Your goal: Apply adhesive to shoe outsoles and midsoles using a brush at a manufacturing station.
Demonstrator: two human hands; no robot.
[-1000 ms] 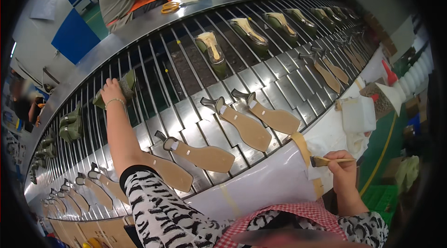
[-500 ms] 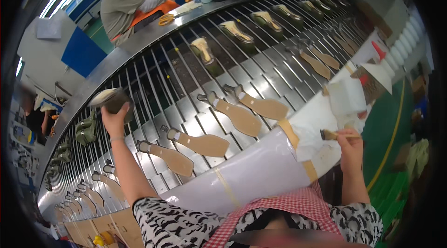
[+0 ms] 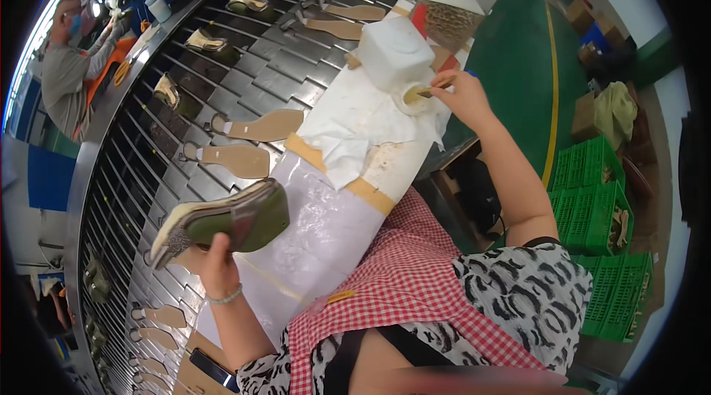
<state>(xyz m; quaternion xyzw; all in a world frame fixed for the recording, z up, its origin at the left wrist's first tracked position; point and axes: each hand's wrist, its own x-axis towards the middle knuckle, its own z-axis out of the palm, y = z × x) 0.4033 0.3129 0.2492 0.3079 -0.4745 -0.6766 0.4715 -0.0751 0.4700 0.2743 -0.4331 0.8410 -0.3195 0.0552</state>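
Observation:
My left hand (image 3: 215, 269) grips a shoe upper on a green last (image 3: 244, 221), its cream underside edge turned upward, above the plastic-covered bench edge (image 3: 296, 198). The fingers behind the shoe are partly hidden. My right hand (image 3: 466, 98) pinches a small brush (image 3: 424, 92). Its tip is at the round mouth of a white container (image 3: 408, 105) with something yellowish inside. Beside that container stands a white plastic jug (image 3: 396, 50). Tan shoe soles (image 3: 235, 161) with straps lie on the metal conveyor, near the held shoe.
More lasted shoes (image 3: 174, 96) sit along the conveyor's slatted far side (image 3: 126, 165). Across it a person in a grey shirt (image 3: 70, 72) works near yellow-handled scissors (image 3: 121, 72). Green crates (image 3: 592, 221) are stacked on the floor at right. A phone (image 3: 212, 370) lies at lower left.
The view has turned right. My left hand has brought the shoe from the conveyor's far side to near the bench edge. My right hand has moved the brush to the white container's mouth.

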